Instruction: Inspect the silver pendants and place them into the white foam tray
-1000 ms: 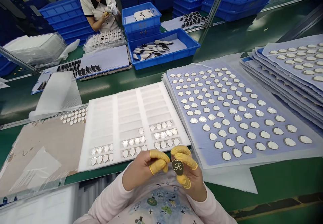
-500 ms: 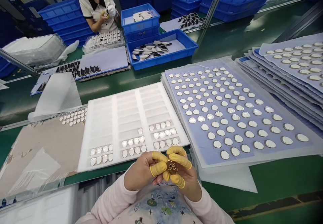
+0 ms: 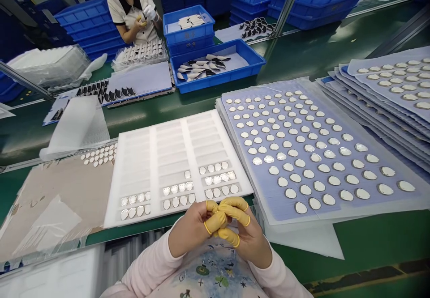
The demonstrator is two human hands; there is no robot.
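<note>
My left hand (image 3: 195, 226) and my right hand (image 3: 247, 231) meet in front of my chest, yellow cots on several fingers. Both are closed, pinching a small round gold-coloured piece with a raised letter, which the fingertips now almost wholly cover. Just beyond them lies a white foam tray (image 3: 153, 163) with slots in three columns. Small white-faced oval pieces with metallic rims (image 3: 180, 201) stand in its nearer slots. To the right, a bluish sheet (image 3: 258, 184) carries many similar oval pieces (image 3: 329, 199) in rows.
Further right is a stack of layered sheets (image 3: 379, 105) with more ovals. On the left, small white pieces (image 3: 99, 155) lie on brown cardboard (image 3: 63, 181). A blue bin (image 3: 218, 78) of curved black-and-white pieces stands across the table, near a co-worker (image 3: 132, 16).
My fingers have closed over the gold-coloured piece, so its lettered face no longer shows. My hands have shifted only slightly, and the trays and sheets look unchanged.
</note>
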